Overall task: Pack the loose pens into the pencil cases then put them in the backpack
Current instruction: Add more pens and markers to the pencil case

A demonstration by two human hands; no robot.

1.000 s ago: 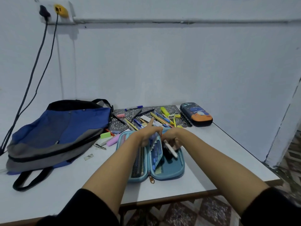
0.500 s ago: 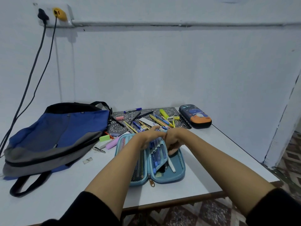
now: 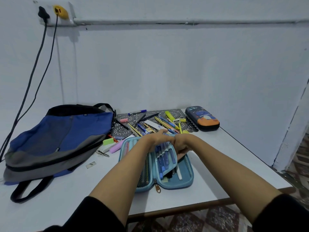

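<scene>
**Both hands meet at the far end of the open case**

The blue pencil case (image 3: 184, 181) lies unzipped and spread flat near the front edge of the white table (image 3: 66, 190). The two hands touch knuckle to knuckle over its far end. The left hand (image 3: 156, 139) has its fingers curled over the top of the middle flap (image 3: 164, 158), which is tilted toward the right half and has blue pens in its loops. The right hand (image 3: 181, 144) curls down behind that flap into the right half; whether it grips anything cannot be told. A white pen (image 3: 178, 172) lies in that half.

Beyond the hands, the loose pens (image 3: 164, 122) are scattered over a patterned mat (image 3: 122, 129) (pencils and a yellow highlighter among them). A green eraser (image 3: 108, 141) and a pink marker (image 3: 115, 148) sit just left of the case. The backpack (image 3: 63, 136) — blue and grey — lies flat at the left. A dark pencil case (image 3: 203, 118) sits zipped shut at the mat's right end, well apart from the hands.
</scene>
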